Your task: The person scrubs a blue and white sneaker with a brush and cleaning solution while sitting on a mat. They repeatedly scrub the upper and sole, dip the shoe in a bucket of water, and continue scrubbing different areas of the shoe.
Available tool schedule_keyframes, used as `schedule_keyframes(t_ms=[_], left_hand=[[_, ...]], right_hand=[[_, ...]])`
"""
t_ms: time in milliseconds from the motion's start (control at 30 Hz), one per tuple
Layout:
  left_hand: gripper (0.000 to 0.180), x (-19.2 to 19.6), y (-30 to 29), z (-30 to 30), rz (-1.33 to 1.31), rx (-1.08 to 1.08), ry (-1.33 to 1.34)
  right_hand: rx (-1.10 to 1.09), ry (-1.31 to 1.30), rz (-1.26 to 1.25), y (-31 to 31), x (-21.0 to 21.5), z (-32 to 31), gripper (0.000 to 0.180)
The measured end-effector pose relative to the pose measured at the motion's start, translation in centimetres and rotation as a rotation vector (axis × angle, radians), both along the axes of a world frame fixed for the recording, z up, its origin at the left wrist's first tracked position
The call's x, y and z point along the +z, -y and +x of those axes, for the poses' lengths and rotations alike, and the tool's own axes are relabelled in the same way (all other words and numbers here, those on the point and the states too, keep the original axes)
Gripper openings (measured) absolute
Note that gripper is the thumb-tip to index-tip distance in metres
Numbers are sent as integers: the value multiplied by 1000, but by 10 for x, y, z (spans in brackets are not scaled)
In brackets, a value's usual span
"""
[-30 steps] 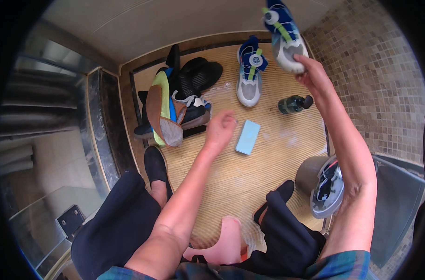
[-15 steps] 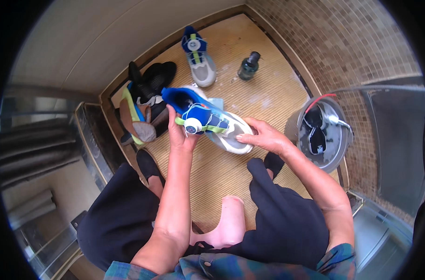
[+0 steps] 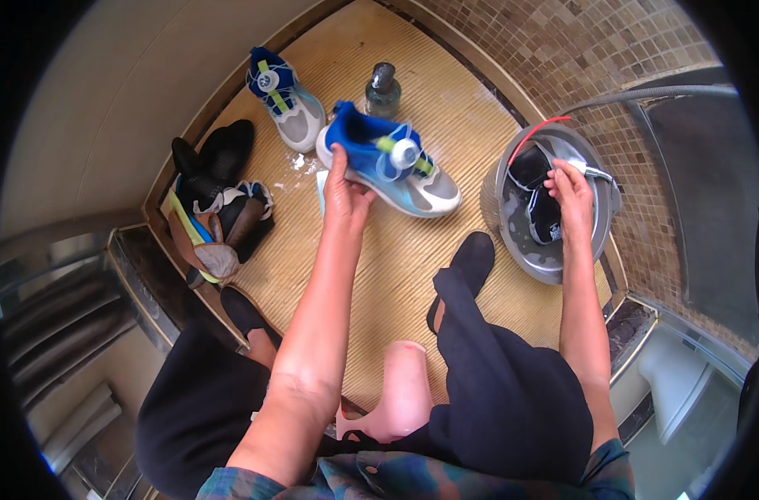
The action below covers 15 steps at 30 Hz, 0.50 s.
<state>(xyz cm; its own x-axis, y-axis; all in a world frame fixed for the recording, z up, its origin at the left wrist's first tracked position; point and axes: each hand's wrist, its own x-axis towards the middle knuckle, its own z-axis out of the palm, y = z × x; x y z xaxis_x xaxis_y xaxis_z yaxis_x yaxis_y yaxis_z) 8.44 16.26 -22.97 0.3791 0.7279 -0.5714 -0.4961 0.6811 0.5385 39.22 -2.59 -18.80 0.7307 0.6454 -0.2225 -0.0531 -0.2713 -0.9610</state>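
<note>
My left hand grips a blue and white sneaker by its heel side, thumb up along the upper, and holds it over the mat with the toe pointing right. The sneaker has a round white dial and lime-green straps. My right hand is over the grey bucket, its fingers loosely bent and apart beside a white shower head at the rim. Dark items lie inside the bucket; their kind is unclear. A matching sneaker rests on the mat at the far left.
A dark bottle stands behind the held sneaker. Black shoes and other footwear are piled at the left. A ribbed yellow mat covers the floor. A grey hose runs along the tiled right wall. A pink seat is between my legs.
My right hand has let go of the sneaker's toe and moved right to the bucket. My left hand still holds the sneaker, now turned more on its side view. The view has shifted right.
</note>
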Motion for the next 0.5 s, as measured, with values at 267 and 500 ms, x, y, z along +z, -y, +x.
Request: schedule_keyframes(t_ms=[267,500], left_hand=[[68,-49,-9,20,-103,-11,-125],[62,-59,4,14,-222,-69,-188]], right_hand=[[249,534,-331,-29,-15,5,44],[276,448,-323,-23,-25,22,46]])
